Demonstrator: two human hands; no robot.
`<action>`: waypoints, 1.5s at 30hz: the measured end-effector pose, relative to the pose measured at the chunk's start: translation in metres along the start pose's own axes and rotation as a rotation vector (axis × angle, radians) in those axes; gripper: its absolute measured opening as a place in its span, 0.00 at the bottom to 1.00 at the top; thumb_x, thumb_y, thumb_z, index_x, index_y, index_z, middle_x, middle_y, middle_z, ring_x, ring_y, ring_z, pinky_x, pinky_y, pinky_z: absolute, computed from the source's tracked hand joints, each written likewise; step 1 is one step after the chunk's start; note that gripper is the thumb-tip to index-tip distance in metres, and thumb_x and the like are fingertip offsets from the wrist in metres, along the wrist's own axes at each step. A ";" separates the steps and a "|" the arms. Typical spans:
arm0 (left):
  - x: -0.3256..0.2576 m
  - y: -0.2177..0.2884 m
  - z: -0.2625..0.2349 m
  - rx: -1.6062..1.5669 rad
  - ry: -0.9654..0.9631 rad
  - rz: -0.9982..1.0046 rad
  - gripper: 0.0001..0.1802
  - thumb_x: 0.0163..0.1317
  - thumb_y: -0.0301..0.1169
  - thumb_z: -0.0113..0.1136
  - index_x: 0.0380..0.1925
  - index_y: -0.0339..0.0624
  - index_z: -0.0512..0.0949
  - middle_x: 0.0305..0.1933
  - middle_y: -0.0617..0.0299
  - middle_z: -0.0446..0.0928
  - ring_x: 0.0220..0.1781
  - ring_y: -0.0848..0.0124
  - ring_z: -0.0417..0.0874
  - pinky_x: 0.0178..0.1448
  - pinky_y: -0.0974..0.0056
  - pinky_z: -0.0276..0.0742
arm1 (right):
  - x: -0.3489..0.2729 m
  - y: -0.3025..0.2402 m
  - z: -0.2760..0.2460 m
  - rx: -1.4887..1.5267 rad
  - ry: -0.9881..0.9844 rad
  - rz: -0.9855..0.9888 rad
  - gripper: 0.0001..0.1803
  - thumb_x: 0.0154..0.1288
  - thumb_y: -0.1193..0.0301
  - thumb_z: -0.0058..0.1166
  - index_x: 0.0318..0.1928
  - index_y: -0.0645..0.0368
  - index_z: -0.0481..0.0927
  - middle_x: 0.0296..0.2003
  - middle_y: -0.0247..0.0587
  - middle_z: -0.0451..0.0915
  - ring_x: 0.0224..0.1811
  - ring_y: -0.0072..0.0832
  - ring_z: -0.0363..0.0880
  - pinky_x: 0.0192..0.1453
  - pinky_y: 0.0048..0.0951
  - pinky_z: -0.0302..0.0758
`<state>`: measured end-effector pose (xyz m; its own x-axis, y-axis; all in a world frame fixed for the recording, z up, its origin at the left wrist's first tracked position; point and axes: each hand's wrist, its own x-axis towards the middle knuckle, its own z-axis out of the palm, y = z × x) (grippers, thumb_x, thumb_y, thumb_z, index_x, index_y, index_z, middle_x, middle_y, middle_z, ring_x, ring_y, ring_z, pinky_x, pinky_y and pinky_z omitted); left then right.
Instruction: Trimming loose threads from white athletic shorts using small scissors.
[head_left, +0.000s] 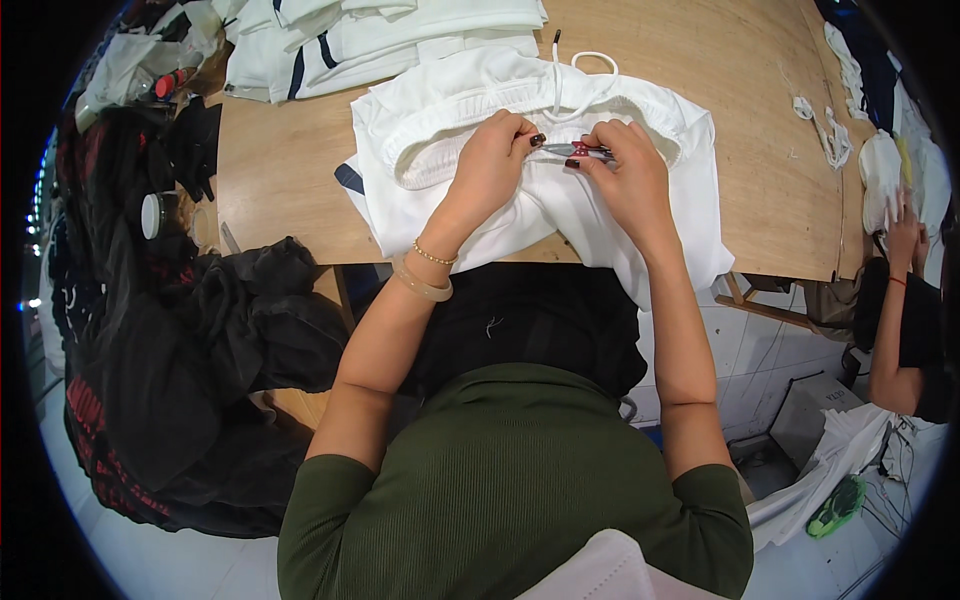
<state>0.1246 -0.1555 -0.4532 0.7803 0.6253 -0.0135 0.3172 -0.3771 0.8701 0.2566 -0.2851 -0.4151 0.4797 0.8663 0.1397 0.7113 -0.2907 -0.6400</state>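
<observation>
My right fingers (618, 145) grasp slim metal snips (562, 149), lying crosswise, tip leftward, while my left fingers (512, 124) pinch the gathered white waistband (488, 104).

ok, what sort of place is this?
Probably a garment workshop: a white elastic-waisted garment with a drawstring, what looks like small red-and-grey snips in the right hand, and a stack of white garments with navy stripes.

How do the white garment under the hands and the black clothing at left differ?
The white garment is pale; the black clothing is dark with red markings. The white garment lies mostly spread on the table; the black clothing is bunched. The left hand and right hand are at the white garment, not the black clothing. Both are fabric.
</observation>
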 end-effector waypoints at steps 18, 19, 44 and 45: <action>-0.020 0.000 0.009 0.303 0.199 0.452 0.11 0.49 0.25 0.66 0.35 0.45 0.83 0.37 0.65 0.76 0.32 0.69 0.75 0.38 0.65 0.73 | -0.011 0.023 -0.001 0.301 0.113 0.180 0.11 0.50 0.76 0.65 0.33 0.65 0.75 0.30 0.40 0.78 0.35 0.34 0.75 0.42 0.32 0.71; -0.021 -0.002 0.010 0.228 0.228 0.435 0.08 0.50 0.24 0.65 0.33 0.44 0.82 0.35 0.66 0.77 0.31 0.69 0.76 0.36 0.65 0.73 | -0.012 0.023 -0.001 0.315 0.120 0.174 0.11 0.51 0.76 0.64 0.32 0.65 0.75 0.30 0.40 0.78 0.35 0.35 0.75 0.42 0.32 0.71; -0.014 -0.008 0.002 -0.059 0.237 0.119 0.03 0.58 0.24 0.60 0.31 0.36 0.79 0.31 0.59 0.78 0.28 0.64 0.80 0.32 0.65 0.74 | -0.006 0.002 0.009 0.003 0.038 -0.029 0.08 0.51 0.71 0.63 0.30 0.59 0.78 0.28 0.35 0.76 0.34 0.35 0.70 0.36 0.34 0.69; -0.015 -0.011 -0.001 -0.059 0.237 0.120 0.03 0.58 0.24 0.60 0.31 0.36 0.79 0.31 0.59 0.78 0.28 0.64 0.80 0.32 0.65 0.74 | -0.007 0.002 0.006 0.005 0.049 -0.015 0.08 0.51 0.71 0.63 0.30 0.60 0.78 0.28 0.35 0.76 0.34 0.35 0.70 0.36 0.34 0.69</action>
<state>0.1088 -0.1605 -0.4620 0.6598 0.7241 0.2010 0.1931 -0.4218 0.8859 0.2514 -0.2893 -0.4223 0.4936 0.8497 0.1856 0.7160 -0.2758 -0.6414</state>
